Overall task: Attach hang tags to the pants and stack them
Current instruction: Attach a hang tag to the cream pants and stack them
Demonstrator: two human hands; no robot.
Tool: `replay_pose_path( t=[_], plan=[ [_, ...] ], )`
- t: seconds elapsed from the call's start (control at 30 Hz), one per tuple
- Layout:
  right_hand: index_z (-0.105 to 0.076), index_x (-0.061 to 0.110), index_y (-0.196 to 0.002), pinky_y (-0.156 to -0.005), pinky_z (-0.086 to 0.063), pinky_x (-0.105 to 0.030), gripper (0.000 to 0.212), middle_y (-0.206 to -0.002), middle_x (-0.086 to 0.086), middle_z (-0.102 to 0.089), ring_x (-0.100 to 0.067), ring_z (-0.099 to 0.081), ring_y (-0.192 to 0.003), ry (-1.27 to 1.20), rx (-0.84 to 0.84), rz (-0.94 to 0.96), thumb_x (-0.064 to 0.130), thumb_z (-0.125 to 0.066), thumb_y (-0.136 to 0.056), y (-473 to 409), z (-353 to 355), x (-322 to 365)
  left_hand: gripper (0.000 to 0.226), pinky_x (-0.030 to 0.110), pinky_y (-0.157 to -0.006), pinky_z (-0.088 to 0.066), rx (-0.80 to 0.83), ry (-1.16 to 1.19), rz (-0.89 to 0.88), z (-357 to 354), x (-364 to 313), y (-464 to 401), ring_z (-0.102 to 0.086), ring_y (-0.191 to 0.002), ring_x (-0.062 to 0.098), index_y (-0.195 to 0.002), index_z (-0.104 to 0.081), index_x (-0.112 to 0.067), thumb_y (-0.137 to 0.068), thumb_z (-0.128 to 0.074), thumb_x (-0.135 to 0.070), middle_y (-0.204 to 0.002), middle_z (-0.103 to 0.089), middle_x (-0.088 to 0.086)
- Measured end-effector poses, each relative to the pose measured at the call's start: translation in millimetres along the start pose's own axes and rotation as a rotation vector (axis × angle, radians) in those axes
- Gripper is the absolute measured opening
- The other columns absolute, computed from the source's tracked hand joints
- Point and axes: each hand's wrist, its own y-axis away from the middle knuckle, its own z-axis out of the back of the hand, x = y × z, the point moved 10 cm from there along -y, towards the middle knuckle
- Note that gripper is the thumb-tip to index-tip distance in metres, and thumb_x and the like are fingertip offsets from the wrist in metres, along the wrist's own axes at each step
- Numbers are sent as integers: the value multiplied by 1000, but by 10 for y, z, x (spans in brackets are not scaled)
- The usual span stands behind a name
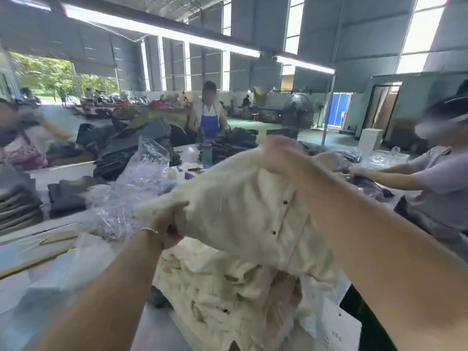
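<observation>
Head view: both hands grip cream pants (243, 206) lifted above the cream pile (228, 295) at 6 o'clock; left hand (168, 224) at 9 o'clock edge, right hand (278, 155) at 12 o'clock edge.

Two bare forearms without sleeves, thin metal bangle (150, 230) on the left wrist, no gloves

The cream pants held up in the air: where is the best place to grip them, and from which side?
Grip the cream pants at the two upper ends, as the left hand and right hand do, coming from the near side; the cloth hangs limp below.
</observation>
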Motion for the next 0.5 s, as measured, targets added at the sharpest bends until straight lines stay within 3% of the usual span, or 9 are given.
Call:
replay_pose_path(
  t=[0.07, 0.13, 0.2, 0.3, 0.4, 0.43, 0.5],
  plan=[
    [-43, 18, -139, -98, -43, -42, 51, -140, -9, -48, -31, -49, -124, 148, 255, 94, 43, -53, -95, 134, -763, 37, 40, 17, -29, -38, -98, -119, 158, 333, 739, -68, -53, -32, 20, -58, -58, 0, -97, -49, -2, -46, -58, 11],
    [-43, 16, -143, -106, -38, -40, 65, -146, -8, -46, -28, -45, -131, 141, 566, 233, 60, -44, -94, 443, -1510, 135, 26, 21, -31, -43, -225, -202, 133, 541, 996, -103, -57, -50, 26, -75, -56, -2, -99, -46, 1, -73, -63, 19],
    [-45, 15, -142, -109, -34, -40, 73, -148, -6, -45, -26, -43, -133, 127, 687, 261, 68, -34, -93, 663, -1839, 157, 25, 17, -31, -40, -281, -205, 34, 541, 857, -111, -51, -49, 19, -77, -49, -12, -94, -53, 6, -69, -57, 14],
    [-50, 14, -137, -106, -37, -40, 75, -145, -6, -48, -25, -47, -129, 50, 653, 283, 71, -30, -92, 703, -1814, 256, 28, 15, -32, -39, -251, -227, -157, 301, 392, -109, -49, -36, 9, -84, -52, -13, -86, -60, 14, -47, -56, -1],
    [-49, 13, -134, -93, -43, -36, 88, -136, -5, -54, -26, -53, -120, -83, 635, 361, 81, -43, -79, 762, -1615, 502, 43, 14, -33, -39, -167, -208, -377, -20, -324, -56, -46, -33, 2, -99, -56, -21, -85, -54, 20, -68, -53, 1],
    [-49, 16, -130, -84, -43, -34, 84, -128, -4, -58, -26, -56, -113, -58, 580, 394, 79, -52, -75, 785, -1526, 566, 45, 14, -33, -39, -175, -206, -432, -43, -525, -74, -45, -34, 1, -96, -56, -22, -86, -51, 21, -74, -51, 0],
    [-55, 20, -118, -72, -38, -31, 51, -116, -3, -63, -26, -61, -103, 63, 354, 464, 53, -62, -80, 747, -1334, 698, 43, 15, -35, -40, -225, -229, -543, 6, -848, -120, -46, -43, 8, -96, -58, -21, -85, -50, 21, -80, -50, 1]
  ],
)
